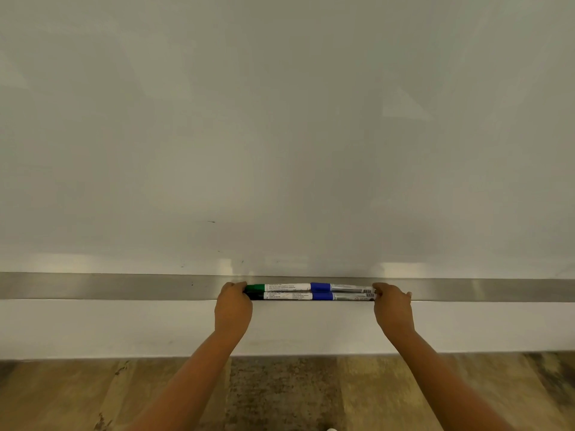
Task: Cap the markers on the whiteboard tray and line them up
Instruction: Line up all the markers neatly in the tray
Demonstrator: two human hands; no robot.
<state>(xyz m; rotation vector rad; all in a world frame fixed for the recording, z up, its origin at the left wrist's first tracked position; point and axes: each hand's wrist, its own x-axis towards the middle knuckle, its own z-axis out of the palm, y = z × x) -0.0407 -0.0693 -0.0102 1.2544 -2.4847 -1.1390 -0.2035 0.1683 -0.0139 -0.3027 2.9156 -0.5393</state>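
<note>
Several capped markers lie in two rows on the metal tray [124,286]. In the back row a green-capped marker [280,287] sits end to end with a blue-capped marker [342,288]. In the front row a black-capped marker [286,296] meets another blue-capped marker [345,296]. My left hand [233,303] curls its fingers over the left ends of the green and black markers. My right hand [393,306] curls over the right ends of the two blue ones. The marker ends under my fingers are hidden.
The whiteboard [280,135] fills the view above the tray, with a few small dark marks low down. Below the tray runs a white wall strip [124,328], then a wooden floor [280,393]. The tray extends far to both sides.
</note>
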